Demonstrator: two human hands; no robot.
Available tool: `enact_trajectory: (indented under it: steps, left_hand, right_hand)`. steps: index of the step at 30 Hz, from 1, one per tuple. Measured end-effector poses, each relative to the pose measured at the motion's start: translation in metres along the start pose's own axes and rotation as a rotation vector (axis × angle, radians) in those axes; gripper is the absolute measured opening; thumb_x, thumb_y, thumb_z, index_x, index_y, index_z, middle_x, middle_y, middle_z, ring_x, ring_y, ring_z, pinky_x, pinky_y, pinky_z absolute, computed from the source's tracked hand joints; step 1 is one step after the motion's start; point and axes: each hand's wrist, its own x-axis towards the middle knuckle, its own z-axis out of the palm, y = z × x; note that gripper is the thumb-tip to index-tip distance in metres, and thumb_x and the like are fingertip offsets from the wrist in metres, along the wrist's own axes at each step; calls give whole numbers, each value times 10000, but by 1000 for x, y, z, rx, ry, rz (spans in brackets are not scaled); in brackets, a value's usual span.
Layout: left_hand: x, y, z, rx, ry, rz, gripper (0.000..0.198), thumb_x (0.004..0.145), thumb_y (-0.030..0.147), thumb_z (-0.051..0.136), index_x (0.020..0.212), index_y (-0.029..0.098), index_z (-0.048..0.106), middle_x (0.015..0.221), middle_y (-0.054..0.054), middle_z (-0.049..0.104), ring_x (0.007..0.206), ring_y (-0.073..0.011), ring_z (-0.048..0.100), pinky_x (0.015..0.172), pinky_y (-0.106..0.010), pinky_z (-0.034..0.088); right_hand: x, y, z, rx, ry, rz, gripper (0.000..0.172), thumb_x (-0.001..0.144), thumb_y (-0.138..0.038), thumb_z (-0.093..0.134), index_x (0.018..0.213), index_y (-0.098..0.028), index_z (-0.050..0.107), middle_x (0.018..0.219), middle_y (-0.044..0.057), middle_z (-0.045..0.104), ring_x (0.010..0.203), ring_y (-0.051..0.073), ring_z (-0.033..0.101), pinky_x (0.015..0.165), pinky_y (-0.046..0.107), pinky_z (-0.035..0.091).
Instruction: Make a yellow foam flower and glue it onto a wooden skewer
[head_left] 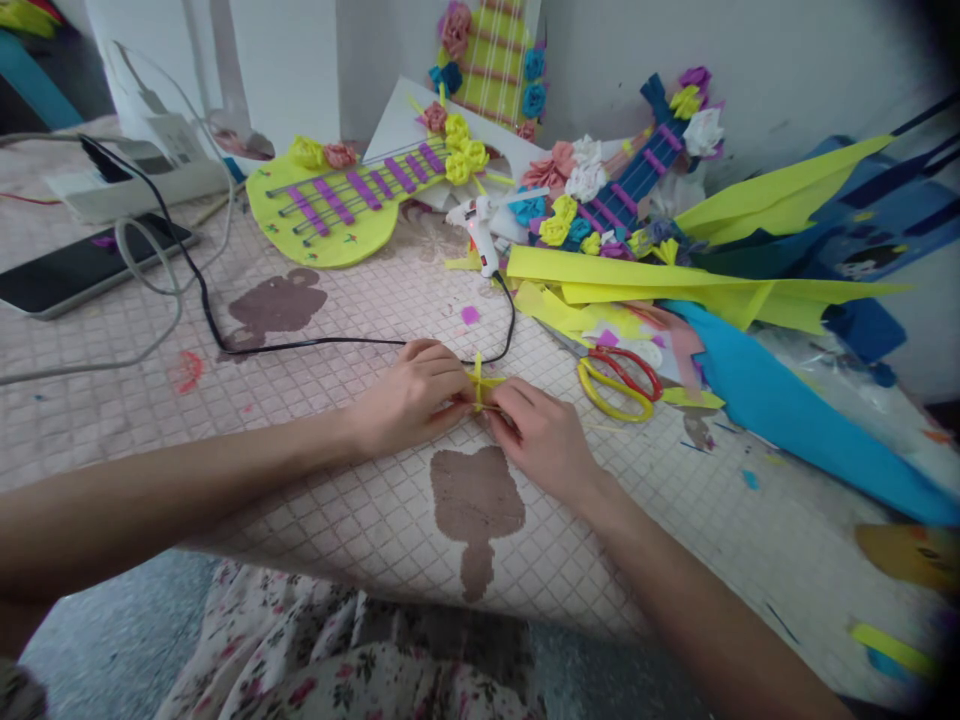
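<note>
My left hand (426,392) and my right hand (541,432) meet low over the cloth near the table's front, both closed by their fingertips on one small yellow paper piece (480,385). A thin strip of it sticks up between the hands. The fingers hide most of its shape. Beyond the hands a white glue gun (480,232) stands with a red light on its body and a black cord running from it. To the right of my right hand lie scissors (616,385) with one red and one yellow handle.
A yellow paper guitar (330,240) and a blue paper guitar (626,190) with paper flowers lie at the back. Yellow paper sheets (675,278) and a blue sheet (787,405) spread along the right. A phone (90,268) and a power strip (150,185) with cables occupy the left.
</note>
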Motion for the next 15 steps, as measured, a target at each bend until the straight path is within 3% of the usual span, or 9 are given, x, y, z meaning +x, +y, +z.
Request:
enact_trajectory:
  steps: [8, 15]
  left_hand:
    - [-1, -3, 2, 3, -10, 3, 123, 884, 205, 480, 839, 180, 592, 830, -22, 621, 875, -163, 539, 891, -354, 371]
    - [0, -2, 1, 105, 91, 69, 115, 891, 235, 492, 847, 186, 586, 853, -19, 625, 868, -149, 545, 933, -367, 372]
  right_hand:
    - [-1, 2, 0, -7, -21, -7, 139, 907, -196, 426, 868, -183, 558, 848, 30, 616, 754, 133, 570, 623, 232, 394]
    - [0, 1, -2, 5, -17, -6, 138, 898, -186, 428, 850, -182, 557, 829, 28, 611, 738, 135, 566, 611, 236, 393]
